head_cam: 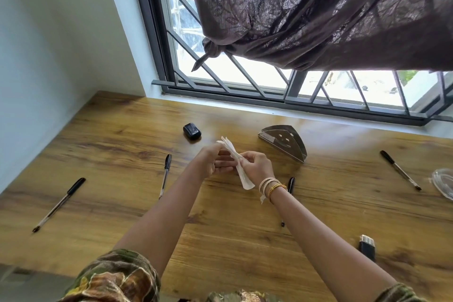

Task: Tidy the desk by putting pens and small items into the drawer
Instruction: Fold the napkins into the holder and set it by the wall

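Observation:
Both hands hold a stack of white paper napkins [235,159] above the middle of the wooden desk [110,135]. My left hand [215,162] supports the stack from the left; my right hand [257,167] pinches its lower part. Several black-capped pens lie on the desk: one far left [58,205], one left of my left arm [165,175], one partly hidden under my right wrist [290,185], one at the right [400,170]. A small black case [192,131] sits behind the hands. The drawer is out of view.
A metal fan-shaped napkin holder [284,142] stands right of the hands. A dark lighter-like item [367,247] lies near the right front. A clear lid or dish [443,182] shows at the right edge. A window with bars and a tied curtain is behind.

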### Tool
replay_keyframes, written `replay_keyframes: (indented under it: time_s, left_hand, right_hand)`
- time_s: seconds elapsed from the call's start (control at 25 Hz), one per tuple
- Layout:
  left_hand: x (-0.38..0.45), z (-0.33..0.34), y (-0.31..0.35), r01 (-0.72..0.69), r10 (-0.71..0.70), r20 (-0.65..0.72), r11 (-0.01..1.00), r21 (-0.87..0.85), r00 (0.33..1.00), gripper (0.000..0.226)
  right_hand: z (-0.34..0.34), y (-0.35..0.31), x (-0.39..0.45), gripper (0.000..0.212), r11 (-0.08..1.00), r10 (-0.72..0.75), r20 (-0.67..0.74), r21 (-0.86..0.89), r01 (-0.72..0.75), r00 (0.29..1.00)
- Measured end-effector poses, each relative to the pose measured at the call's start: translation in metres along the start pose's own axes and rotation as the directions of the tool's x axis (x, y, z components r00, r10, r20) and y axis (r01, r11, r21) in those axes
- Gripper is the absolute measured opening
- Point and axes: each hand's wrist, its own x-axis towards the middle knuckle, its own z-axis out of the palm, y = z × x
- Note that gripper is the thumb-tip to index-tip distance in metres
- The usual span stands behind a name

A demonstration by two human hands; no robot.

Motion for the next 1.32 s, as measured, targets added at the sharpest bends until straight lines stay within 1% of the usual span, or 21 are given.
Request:
replay_keyframes:
  time_s: [0.08,0.16,0.24,0.28,0.36,0.44,0.48,0.52,0.56,0.6,0.68,0.76,0.8,0.84,0.92,0.96,1.04,1.08,1.12,1.2,1.32]
  left_hand:
    - [-0.002,0.001,0.0,0.008,-0.008,0.004,1.0,-0.008,1.0,0.023]
    - [-0.002,0.002,0.0,0.009,-0.008,0.012,1.0,-0.025,1.0,0.023]
    - [-0.001,0.001,0.0,0.003,-0.002,0.023,0.998,-0.058,1.0,0.024]
    - [-0.001,0.001,0.0,0.006,-0.003,0.037,0.997,-0.08,0.999,0.024]
    - [0.002,-0.001,-0.001,0.005,-0.002,0.041,0.996,-0.088,0.999,0.024]
    - [0.008,-0.003,-0.004,-0.032,0.032,-0.011,0.998,-0.045,0.999,0.024]
    - [0.011,-0.004,-0.005,-0.079,0.08,-0.063,0.997,0.012,0.995,0.025]
    - [0.013,-0.006,-0.005,-0.14,0.149,-0.121,0.987,0.084,0.981,0.027]
    - [0.013,-0.008,-0.005,-0.203,0.226,-0.154,0.967,0.154,0.962,0.033]
    - [0.014,-0.009,-0.005,-0.257,0.285,-0.137,0.947,0.192,0.949,0.044]
    - [0.008,-0.011,-0.003,-0.311,0.314,0.016,0.931,0.192,0.949,0.06]
    - [0.005,-0.014,-0.002,-0.296,0.261,0.187,0.935,0.194,0.947,0.061]
    - [0.007,-0.016,-0.002,-0.28,0.233,0.233,0.94,0.195,0.944,0.059]
    - [0.007,-0.015,-0.001,-0.275,0.225,0.258,0.945,0.176,0.94,0.053]
    - [0.009,-0.008,0.002,-0.283,0.249,0.239,0.951,0.12,0.938,0.039]
    - [0.01,-0.003,0.005,-0.287,0.262,0.222,0.954,0.089,0.939,0.038]
    - [0.012,0.009,0.011,-0.297,0.28,0.207,0.953,0.055,0.938,0.05]
    - [0.013,0.014,0.014,-0.312,0.294,0.206,0.948,0.061,0.933,0.056]
    - [0.016,0.021,0.018,-0.333,0.312,0.205,0.939,0.079,0.928,0.057]
    - [0.021,0.034,0.029,-0.4,0.37,0.19,0.903,0.156,0.909,0.046]
    - [0.023,0.059,0.05,-0.521,0.495,0.161,0.805,0.283,0.854,0.027]
  right_hand:
    - [0.0,0.001,-0.002,0.023,0.999,0.012,0.031,0.031,-0.013,0.999]
    - [-0.001,0.002,-0.003,0.031,0.999,0.001,0.094,0.041,-0.005,0.996]
    - [0.0,0.003,-0.005,0.038,1.0,-0.018,0.147,-0.018,0.021,0.989]
    - [0.0,0.004,-0.005,0.039,0.998,-0.031,0.15,-0.056,0.039,0.988]
    - [0.0,0.004,-0.003,0.038,0.993,-0.04,0.101,-0.109,0.051,0.994]
    - [-0.005,0.004,0.002,0.04,0.995,-0.008,0.041,-0.102,0.012,0.999]
    - [-0.01,0.004,0.004,0.04,0.997,0.013,0.029,-0.074,-0.011,1.0]
    - [-0.016,0.004,0.008,0.038,0.999,0.034,0.038,-0.034,-0.032,0.999]
    - [-0.022,0.004,0.012,0.035,0.999,0.048,0.077,0.013,-0.049,0.996]
    - [-0.029,0.005,0.015,0.032,0.995,0.06,0.141,0.066,-0.07,0.988]
    - [-0.042,0.007,0.021,0.028,0.975,0.075,0.299,0.176,-0.133,0.951]
    - [-0.054,0.009,0.024,0.031,0.952,0.065,0.395,0.252,-0.176,0.916]
    - [-0.058,0.01,0.025,0.032,0.95,0.059,0.405,0.259,-0.176,0.912]
    - [-0.061,0.011,0.027,0.031,0.95,0.06,0.395,0.259,-0.174,0.917]
    - [-0.067,0.015,0.028,0.033,0.95,0.078,0.334,0.262,-0.172,0.939]
    - [-0.07,0.016,0.027,0.037,0.949,0.079,0.305,0.268,-0.165,0.949]
    - [-0.078,0.017,0.025,0.043,0.967,0.059,0.25,0.228,-0.117,0.967]
    - [-0.082,0.018,0.024,0.039,0.982,0.039,0.21,0.172,-0.076,0.977]
    - [-0.087,0.017,0.022,0.033,0.993,0.025,0.15,0.111,-0.042,0.988]
    - [-0.097,0.015,0.023,0.027,1.0,0.006,-0.025,0.014,-0.006,1.0]
    - [-0.116,0.01,0.029,0.035,0.999,-0.009,-0.246,-0.049,-0.003,0.969]
